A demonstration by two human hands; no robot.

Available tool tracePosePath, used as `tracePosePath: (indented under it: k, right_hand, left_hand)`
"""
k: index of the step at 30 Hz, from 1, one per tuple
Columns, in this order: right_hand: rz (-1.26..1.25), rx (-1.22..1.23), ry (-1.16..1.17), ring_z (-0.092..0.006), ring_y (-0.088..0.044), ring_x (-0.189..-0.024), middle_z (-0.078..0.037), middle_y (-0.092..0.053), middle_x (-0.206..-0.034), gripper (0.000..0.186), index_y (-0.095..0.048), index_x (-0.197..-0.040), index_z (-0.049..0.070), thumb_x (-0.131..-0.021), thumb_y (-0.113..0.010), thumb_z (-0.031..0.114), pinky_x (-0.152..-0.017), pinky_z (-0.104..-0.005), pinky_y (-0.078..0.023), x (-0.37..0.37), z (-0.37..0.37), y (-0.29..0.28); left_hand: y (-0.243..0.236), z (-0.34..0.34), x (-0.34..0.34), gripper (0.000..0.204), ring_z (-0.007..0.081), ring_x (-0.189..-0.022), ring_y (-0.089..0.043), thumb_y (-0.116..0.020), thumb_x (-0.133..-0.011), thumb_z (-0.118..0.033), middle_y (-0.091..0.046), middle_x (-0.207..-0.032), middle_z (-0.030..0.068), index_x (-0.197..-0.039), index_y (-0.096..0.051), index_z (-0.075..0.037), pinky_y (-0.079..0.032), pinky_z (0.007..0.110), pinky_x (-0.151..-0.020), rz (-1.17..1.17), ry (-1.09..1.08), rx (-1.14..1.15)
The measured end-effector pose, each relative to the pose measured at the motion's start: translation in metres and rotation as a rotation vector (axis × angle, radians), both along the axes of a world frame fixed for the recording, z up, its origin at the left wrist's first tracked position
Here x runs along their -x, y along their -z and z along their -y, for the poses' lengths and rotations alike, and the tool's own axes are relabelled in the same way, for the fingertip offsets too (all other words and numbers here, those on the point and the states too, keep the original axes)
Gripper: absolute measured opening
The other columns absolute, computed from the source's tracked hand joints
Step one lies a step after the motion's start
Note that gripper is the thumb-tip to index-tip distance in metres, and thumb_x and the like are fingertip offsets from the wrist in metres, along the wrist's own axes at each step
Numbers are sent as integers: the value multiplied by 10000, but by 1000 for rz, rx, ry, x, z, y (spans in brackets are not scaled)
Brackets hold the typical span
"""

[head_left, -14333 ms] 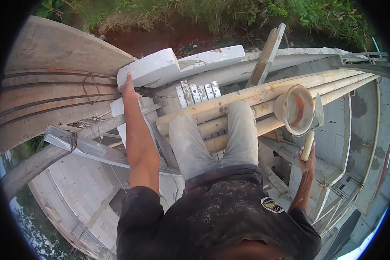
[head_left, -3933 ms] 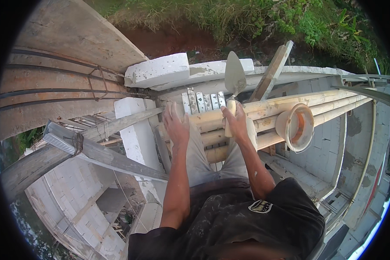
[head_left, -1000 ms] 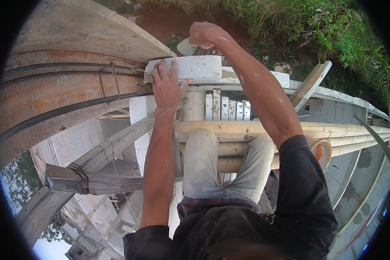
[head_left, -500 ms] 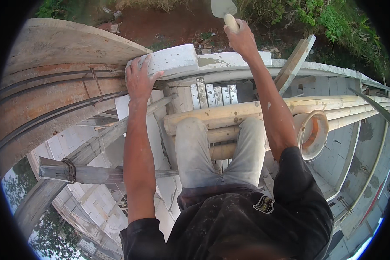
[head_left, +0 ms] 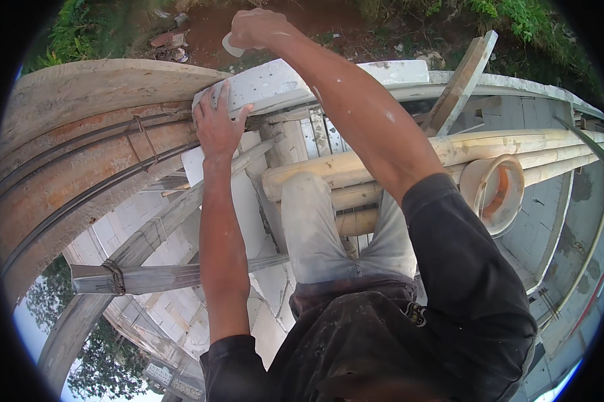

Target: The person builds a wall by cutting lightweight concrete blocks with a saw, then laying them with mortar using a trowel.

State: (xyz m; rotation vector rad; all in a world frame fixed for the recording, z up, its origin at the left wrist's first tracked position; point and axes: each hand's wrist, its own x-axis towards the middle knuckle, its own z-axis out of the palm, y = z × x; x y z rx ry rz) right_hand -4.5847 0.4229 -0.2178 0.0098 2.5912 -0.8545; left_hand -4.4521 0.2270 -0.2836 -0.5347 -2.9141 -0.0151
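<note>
My left hand [head_left: 216, 127] rests on the near left end of a white block [head_left: 268, 87], fingers spread over its surface and thumb apart. My right hand [head_left: 258, 30] is closed, raised beyond the block's far edge with the forearm reaching across from the right; it holds a trowel whose pale blade [head_left: 234, 43] peeks out below the fingers, the handle hidden by the hand. Another white block [head_left: 399, 72] lies to the right along the wall top.
Bamboo poles [head_left: 469, 144] cross above my knees, a mortar-stained bucket [head_left: 518, 194] on them at right. A rusty beam with dark bars [head_left: 74, 161] runs at left, a weathered timber [head_left: 148, 224] below it. An upright plank [head_left: 463, 80] leans at right; soil and plants lie beyond.
My right hand with the trowel has swung left from upper centre since half a second ago. My left hand, by my knees about four seconds ago, is now on the block.
</note>
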Motion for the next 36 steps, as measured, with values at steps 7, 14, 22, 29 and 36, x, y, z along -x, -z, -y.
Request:
tracePosePath:
  k: [7,14,22,29,36]
  right_hand:
    - [-118,29,103,-270,-689,-832,-105,-711,-966,394,-654,-1164,134,-833,-589,338,-764,-383,-533,-42,-72,37]
    - [-86,1061,698,-112,-562,-630,-46,-557,-819,628,-347,-1386,-44,-892,-659,184,-549,-256,-480,-250,-132,34]
    - [-215,895,1168,-122,-552,-527,-80,-554,-809,450,-416,-1259,-19,-907,-603,191,-416,-263,-446,-307,-96,73]
    - [-64,712,630,-222,-641,-630,-192,-629,-955,643,-390,-1381,-29,-845,-643,220,-488,-332,-522,-264,-64,72]
    - [70,761,581,-138,-558,-528,-89,-606,-864,606,-427,-1356,-9,-840,-660,206,-449,-273,-467,-277,-96,57]
  left_hand:
    - [3,-16,4,703,375,-1221,-422,-671,-827,-531,-454,-1345,162,-1387,-501,-142,-375,473,-1036,17,-11,-19]
    - [-1,0,6,723,400,-1209,-414,-666,-828,-537,-434,-1341,191,-1396,-484,-129,-368,483,-1036,44,-44,-15]
    - [3,-12,6,731,425,-1222,-402,-686,-825,-493,-417,-1350,207,-1394,-461,-92,-363,495,-1040,83,-25,-54]
    - [-1,-12,6,727,414,-1224,-402,-698,-816,-484,-416,-1348,196,-1376,-471,-80,-362,492,-1042,74,-22,-77]
    - [-1,-10,10,735,405,-1254,-385,-730,-802,-430,-374,-1400,195,-1389,-446,-90,-384,469,-1049,111,-57,-62]
